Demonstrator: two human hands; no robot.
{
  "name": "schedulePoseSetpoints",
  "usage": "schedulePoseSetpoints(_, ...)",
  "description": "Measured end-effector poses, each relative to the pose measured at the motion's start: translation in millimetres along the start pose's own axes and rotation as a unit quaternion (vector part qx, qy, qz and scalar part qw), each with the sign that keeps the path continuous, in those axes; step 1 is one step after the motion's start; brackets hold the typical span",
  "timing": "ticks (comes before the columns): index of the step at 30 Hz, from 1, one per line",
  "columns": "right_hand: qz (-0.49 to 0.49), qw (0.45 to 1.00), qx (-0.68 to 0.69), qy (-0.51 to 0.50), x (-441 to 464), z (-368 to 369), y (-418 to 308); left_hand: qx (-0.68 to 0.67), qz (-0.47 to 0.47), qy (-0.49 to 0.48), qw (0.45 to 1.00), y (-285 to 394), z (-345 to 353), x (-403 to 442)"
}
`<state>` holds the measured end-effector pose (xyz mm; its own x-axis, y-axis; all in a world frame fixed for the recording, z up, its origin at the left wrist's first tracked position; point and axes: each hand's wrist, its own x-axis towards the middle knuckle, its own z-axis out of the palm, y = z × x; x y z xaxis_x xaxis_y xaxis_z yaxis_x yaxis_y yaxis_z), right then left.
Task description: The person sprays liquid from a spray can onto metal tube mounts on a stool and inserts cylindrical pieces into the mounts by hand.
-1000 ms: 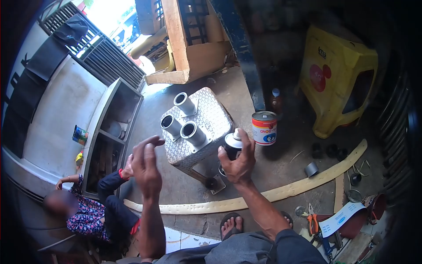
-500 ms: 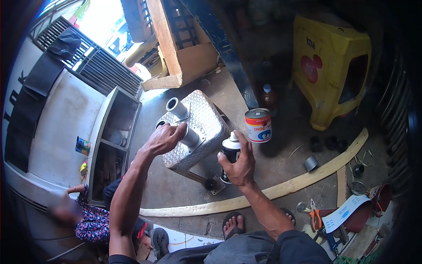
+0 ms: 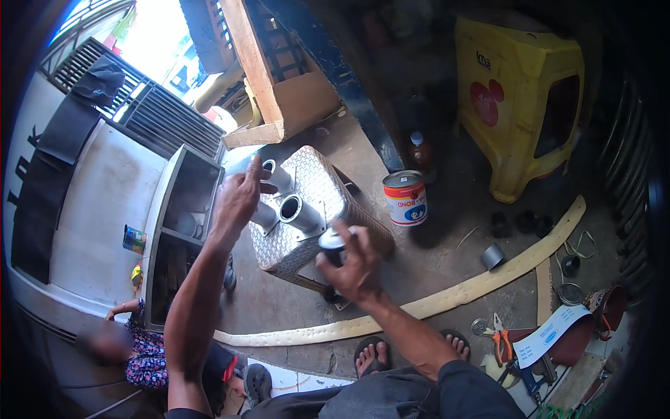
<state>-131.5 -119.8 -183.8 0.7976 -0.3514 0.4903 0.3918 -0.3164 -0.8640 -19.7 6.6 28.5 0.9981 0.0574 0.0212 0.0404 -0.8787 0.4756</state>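
Observation:
My right hand [image 3: 354, 269] is wrapped round a spray can [image 3: 333, 244] with a white top and dark body; its fingers hide much of it. The can is beside the near right edge of a silver stool [image 3: 317, 171] with a woven pattern. Three grey metal tubes with flat base plates stand on the seat, among them a front tube [image 3: 302, 215] and a back tube [image 3: 280, 179]. My left hand [image 3: 237, 195] is raised over the stool's left side, fingers stretched out and thumb apart. It partly covers the tubes there, and I see nothing in it.
Right of the stool stand a glue can [image 3: 405, 202] and a bottle [image 3: 421, 153]. A yellow plastic stool [image 3: 516, 98] is farther back. A pale strip [image 3: 419, 306] curves across the floor near my feet. Pliers [image 3: 501, 342] lie at right; another person [image 3: 146, 356] is at lower left.
My left hand has come off a tube and moved left and up, its fingers straightening. My right hand has brought the spray can left, closer to the stool.

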Motion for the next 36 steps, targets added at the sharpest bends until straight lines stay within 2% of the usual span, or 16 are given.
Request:
schedulePoseSetpoints(4,-0.024,0.992,0.044,-0.117,-25.5,21.1,-28.5,0.052,0.083,0.097,0.99,-0.8,-20.4,3.4)
schedulePoseSetpoints(8,-0.028,0.993,0.028,-0.11,-24.7,21.9,-28.0,0.039,0.101,0.072,0.991,-7.8,-29.0,1.0)
schedulePoseSetpoints(10,-0.029,0.995,0.022,-0.094,-13.5,19.2,-16.6,0.154,0.229,0.008,0.961,-13.0,-25.8,-2.4)
schedulePoseSetpoints(12,-0.009,1.0,-0.003,0.013,2.1,11.9,-1.6,0.173,0.202,-0.092,0.96,-10.1,-21.1,-9.2)
schedulePoseSetpoints(13,-0.01,1.0,-0.005,0.013,11.0,5.8,4.1,0.198,0.239,-0.114,0.944,-13.8,-16.6,-8.3)
schedulePoseSetpoints(15,-0.036,0.992,-0.01,0.124,25.1,-8.5,12.1,0.222,0.292,-0.173,0.914,-26.0,-4.5,-3.0)
schedulePoseSetpoints(16,-0.018,0.993,-0.007,0.114,27.4,-18.7,10.9,0.204,0.309,-0.2,0.907,-31.1,1.2,0.0)
schedulePoseSetpoints(19,-0.022,0.993,0.004,0.118,28.4,-32.8,14.0,0.24,0.294,-0.205,0.902,-38.7,12.5,6.1)
schedulePoseSetpoints(21,0.012,0.996,-0.005,0.089,23.0,-36.8,14.6,0.31,0.202,-0.272,0.888,-30.9,13.6,14.8)
schedulePoseSetpoints(25,0.019,0.997,-0.012,0.07,14.6,-34.6,21.8,0.303,0.175,-0.282,0.893,-10.3,18.6,11.8)
schedulePoseSetpoints(27,0.044,0.998,-0.003,0.04,14.8,-35.7,20.8,0.291,0.078,-0.271,0.914,-1.3,22.1,12.2)
schedulePoseSetpoints(28,0.046,0.998,-0.002,0.041,16.3,-36.5,20.5,0.293,0.078,-0.272,0.913,-5.4,26.3,14.8)
schedulePoseSetpoints(30,0.04,0.996,-0.003,0.075,23.4,-38.9,21.1,0.155,0.006,-0.153,0.976,-13.6,36.8,21.3)
schedulePoseSetpoints(31,0.042,0.996,-0.003,0.075,26.8,-41.4,22.1,0.156,0.006,-0.154,0.976,-13.7,37.7,22.6)
schedulePoseSetpoints(34,0.057,0.993,-0.008,0.106,38.5,-46.6,27.8,0.074,-0.129,-0.173,0.974,-6.8,36.4,28.0)
schedulePoseSetpoints(36,0.047,0.992,-0.034,0.114,41.8,-46.7,31.6,0.02,-0.081,-0.16,0.984,-12.4,35.7,27.0)
